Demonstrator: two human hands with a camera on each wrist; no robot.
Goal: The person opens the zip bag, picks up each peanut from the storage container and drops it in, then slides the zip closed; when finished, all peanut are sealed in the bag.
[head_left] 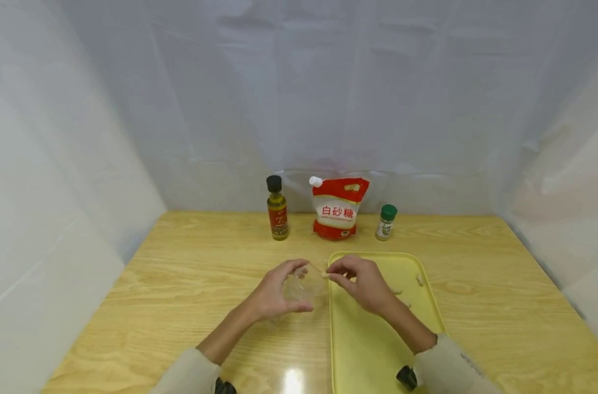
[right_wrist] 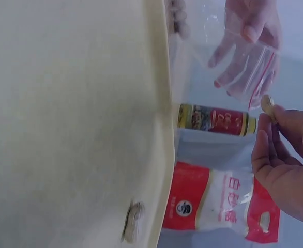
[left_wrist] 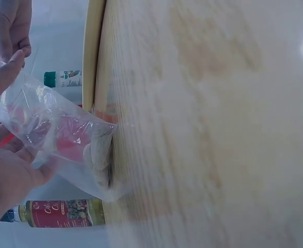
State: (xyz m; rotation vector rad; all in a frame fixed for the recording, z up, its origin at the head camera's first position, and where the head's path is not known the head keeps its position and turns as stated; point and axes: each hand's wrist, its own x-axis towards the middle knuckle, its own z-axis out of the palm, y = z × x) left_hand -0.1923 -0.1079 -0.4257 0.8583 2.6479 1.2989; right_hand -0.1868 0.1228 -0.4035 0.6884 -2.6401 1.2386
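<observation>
My left hand [head_left: 274, 293] holds a clear zip bag [head_left: 301, 283], thumb and fingers spread around its upper part. A red seal strip runs along the mouth of the bag in the right wrist view. Several peanuts [left_wrist: 97, 150] lie in the bottom of the bag in the left wrist view. Between thumb and fingertips, my right hand [head_left: 365, 282] pinches one peanut [right_wrist: 268, 106], close beside the bag's mouth. A few loose peanuts [head_left: 419, 279] lie on the yellow tray [head_left: 367, 355], one of them near its rim in the right wrist view.
Along the back of the wooden table [head_left: 205, 262] stand an olive oil bottle [head_left: 278, 210], a red and white sugar pouch [head_left: 337, 210] and a small green-capped jar [head_left: 385, 223]. Pale sheeting [head_left: 328, 98] hangs behind and at both sides. The tray lies under my right forearm.
</observation>
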